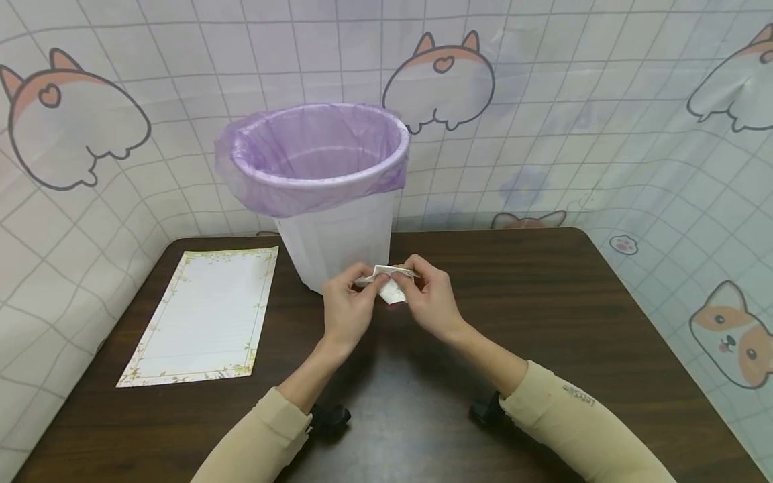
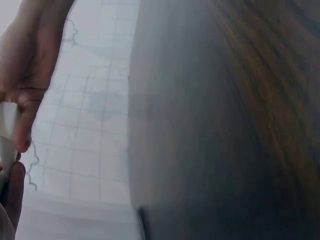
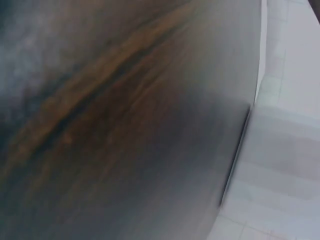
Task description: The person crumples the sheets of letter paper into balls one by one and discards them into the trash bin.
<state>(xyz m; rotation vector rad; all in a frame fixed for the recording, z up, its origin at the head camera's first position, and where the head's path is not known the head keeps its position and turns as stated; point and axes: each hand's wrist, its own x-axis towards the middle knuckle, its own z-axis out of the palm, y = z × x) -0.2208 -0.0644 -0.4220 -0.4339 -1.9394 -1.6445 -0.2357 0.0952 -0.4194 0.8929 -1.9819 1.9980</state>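
Both hands meet over the table in front of the bin, holding a small folded piece of white paper between them. On its left side the left hand pinches it with thumb and curled fingers. The right hand pinches the right side the same way, thumb toward me. A flap of the paper points down between the two thumbs. At the left edge of the left wrist view, the folded paper shows between the right hand and fingers of the left hand. Neither hand appears in the right wrist view.
A white bin lined with a purple bag stands at the back of the dark wooden table, just behind the hands. Left of it lies a white sheet with a floral border. A patterned cloth hangs around the table.
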